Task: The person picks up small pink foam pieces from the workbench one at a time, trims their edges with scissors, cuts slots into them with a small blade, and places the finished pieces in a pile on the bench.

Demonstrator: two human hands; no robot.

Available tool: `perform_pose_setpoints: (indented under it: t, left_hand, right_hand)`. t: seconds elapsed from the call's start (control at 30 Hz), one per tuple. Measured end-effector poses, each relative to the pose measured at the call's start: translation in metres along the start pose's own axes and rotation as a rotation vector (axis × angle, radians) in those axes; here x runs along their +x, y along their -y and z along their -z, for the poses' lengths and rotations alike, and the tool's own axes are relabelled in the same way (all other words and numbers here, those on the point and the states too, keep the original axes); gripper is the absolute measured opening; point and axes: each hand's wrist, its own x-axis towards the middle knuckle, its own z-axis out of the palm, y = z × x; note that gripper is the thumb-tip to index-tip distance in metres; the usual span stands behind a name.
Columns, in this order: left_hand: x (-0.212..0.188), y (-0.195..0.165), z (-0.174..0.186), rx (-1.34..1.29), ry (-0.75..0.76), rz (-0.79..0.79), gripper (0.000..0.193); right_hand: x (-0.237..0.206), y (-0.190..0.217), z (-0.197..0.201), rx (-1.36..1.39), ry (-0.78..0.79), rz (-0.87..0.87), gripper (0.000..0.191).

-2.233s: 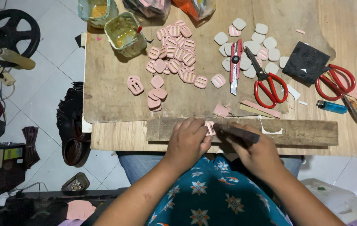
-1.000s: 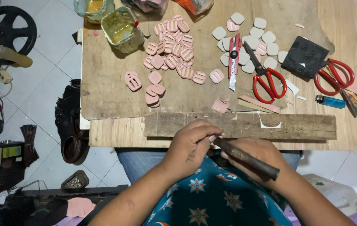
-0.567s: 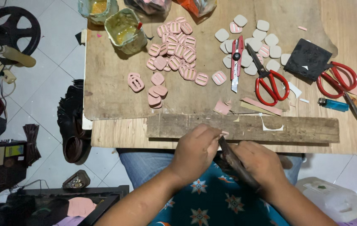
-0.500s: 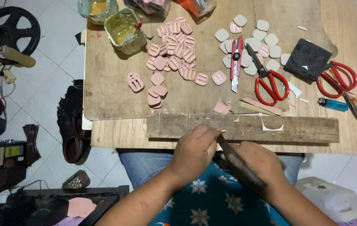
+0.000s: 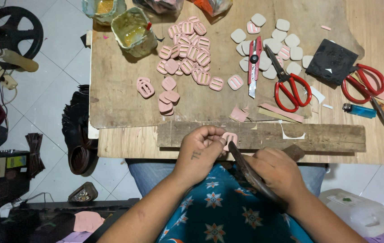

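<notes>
The left hand (image 5: 199, 150) is now sitting a bit higher than it was half a second ago, right at the near edge of the wooden block (image 5: 264, 136). Its fingers are closed around a small pink buckle piece (image 5: 229, 138), and the piece is showing more now, with its slots facing up. Before, the hand was covering it almost fully.

The right hand (image 5: 276, 170) is staying close to the person's body. Its fingers are wrapped tight around a dark tool (image 5: 251, 174). The tip of the tool is pointing up toward the pink piece and is coming very near it. It is hard to tell if the two are touching.

The far end of the tool is hiding under the right wrist. The left thumb is covering part of the pink piece too.

On the counter (image 5: 120, 90) nothing else is moving. The pile of pink pieces (image 5: 187, 47), the grey pieces (image 5: 268, 40), the red scissors (image 5: 289, 83) and the red box knife (image 5: 253, 63) are lying just where they were. A second pair of red scissors (image 5: 366, 83) is lying at the right, partly under a black pad (image 5: 334, 61).
</notes>
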Motion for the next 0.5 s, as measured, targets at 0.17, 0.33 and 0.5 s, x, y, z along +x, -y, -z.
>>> perform_pose_setpoints:
  t: [0.17, 0.33, 0.5]
  left_hand:
    - [0.001, -0.001, 0.000, -0.017, 0.025, 0.025, 0.018]
    - [0.001, -0.007, -0.005, 0.025, 0.009, 0.010, 0.017]
    - [-0.015, -0.024, -0.014, 0.259, 0.090, -0.198, 0.014]
  right_hand:
    - [0.008, 0.014, 0.010, -0.013, -0.005, 0.015, 0.037]
    - [0.006, 0.015, 0.008, -0.072, 0.024, 0.026, 0.037]
    - [0.008, -0.001, -0.002, -0.006, 0.310, -0.139, 0.012]
